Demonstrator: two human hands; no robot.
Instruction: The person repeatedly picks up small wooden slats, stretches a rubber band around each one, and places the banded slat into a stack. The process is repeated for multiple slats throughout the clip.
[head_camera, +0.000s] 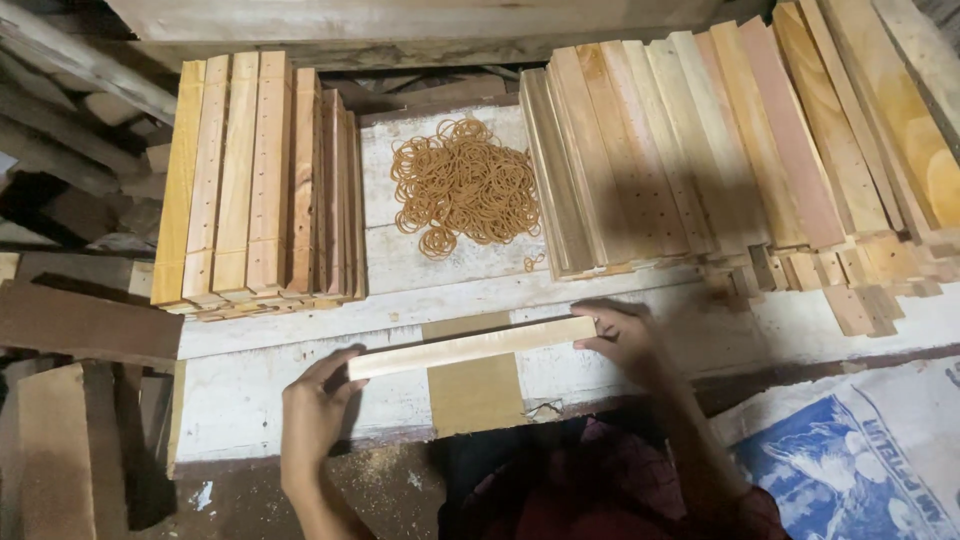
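1. A pale, flat, narrow wooden slat (472, 347) lies almost level above the white-painted plank bench (250, 400), crossing a tan cardboard patch (475, 392).
2. The left hand (312, 412) pinches the slat's left end, fingers curled around it.
3. The right hand (625, 338) grips the right end, fingers closed on it.
4. Behind lie a loose heap of tan rubber bands (462, 185), a left stack of drilled slats (255, 180) and a right stack of slats (680, 150).
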